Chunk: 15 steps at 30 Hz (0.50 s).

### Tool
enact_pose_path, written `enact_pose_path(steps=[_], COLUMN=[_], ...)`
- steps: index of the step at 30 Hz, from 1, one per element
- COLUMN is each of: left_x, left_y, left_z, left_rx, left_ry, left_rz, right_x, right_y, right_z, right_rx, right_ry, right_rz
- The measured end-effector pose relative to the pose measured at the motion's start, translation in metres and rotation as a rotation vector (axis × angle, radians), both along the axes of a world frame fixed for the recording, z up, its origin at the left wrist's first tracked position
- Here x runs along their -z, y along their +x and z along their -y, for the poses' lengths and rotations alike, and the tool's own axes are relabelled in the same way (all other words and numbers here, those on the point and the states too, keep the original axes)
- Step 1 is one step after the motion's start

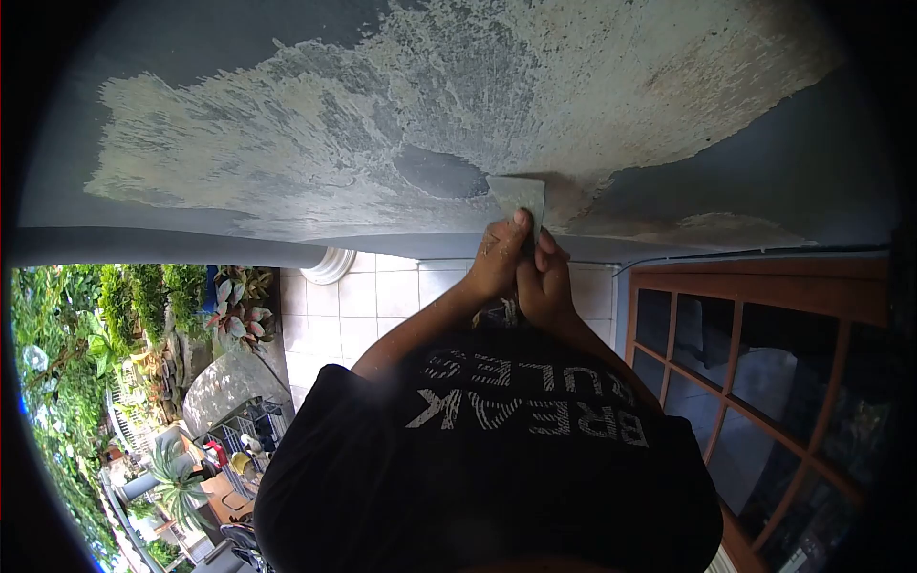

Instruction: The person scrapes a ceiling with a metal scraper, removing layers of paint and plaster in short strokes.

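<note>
A flat, pale scraper blade (pixel 517 192) meets the grey painted surface (pixel 287 143) in front of me, its wide edge against it. My left hand (pixel 498 250) is closed on the scraper, with the thumb lying on the blade's face. Bits of debris stick to the back of that hand. Close beside it, my right hand (pixel 545 279) is also closed on the scraper's lower part; the handle is hidden by the fingers. Around the blade spreads a large rough patch of stripped paint (pixel 229 143), with a dark grey island of paint (pixel 441 172) just left of the blade.
On the right stands a wood-framed window (pixel 735 358) with dark panes. White floor tiles (pixel 349 306) and a round white column base (pixel 330 265) show below. Garden plants (pixel 143 296) and a metal rack with items (pixel 258 425) are at the left.
</note>
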State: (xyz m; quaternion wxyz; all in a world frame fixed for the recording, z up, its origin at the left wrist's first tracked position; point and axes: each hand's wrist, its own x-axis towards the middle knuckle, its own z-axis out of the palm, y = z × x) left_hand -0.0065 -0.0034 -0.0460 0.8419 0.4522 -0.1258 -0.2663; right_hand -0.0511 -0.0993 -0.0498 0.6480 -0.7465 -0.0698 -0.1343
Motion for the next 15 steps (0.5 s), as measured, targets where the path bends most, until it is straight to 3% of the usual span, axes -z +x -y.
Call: enact_pose_path(steps=[4, 8, 11, 13, 14, 15], left_x=[-0.021, -0.019, -0.063, -0.09, -0.092, -0.095], left_y=[0.004, -0.003, 0.002, 0.012, 0.02, 0.02], left_z=[-0.004, -0.007, -0.012, -0.017, -0.019, -0.023], left_rx=[0.007, -0.04, -0.039, -0.002, 0.051, 0.112], left_ry=[0.114, 0.201, 0.132, 0.051, 0.059, 0.093], left_rz=[0.005, -0.019, 0.042, 0.123, 0.308, 0.248], right_x=[0.007, 0.006, -0.031, -0.066, -0.078, -0.085], right_y=[-0.001, -0.01, 0.006, 0.013, 0.016, 0.015], right_z=[-0.001, -0.01, -0.005, 0.005, 0.007, 0.005], right_rx=[-0.11, -0.026, -0.14, -0.375, -0.496, -0.44], right_ry=[0.196, 0.169, 0.189, 0.445, 0.571, 0.564], right_rz=[-0.148, -0.108, -0.073, -0.345, -0.471, -0.463])
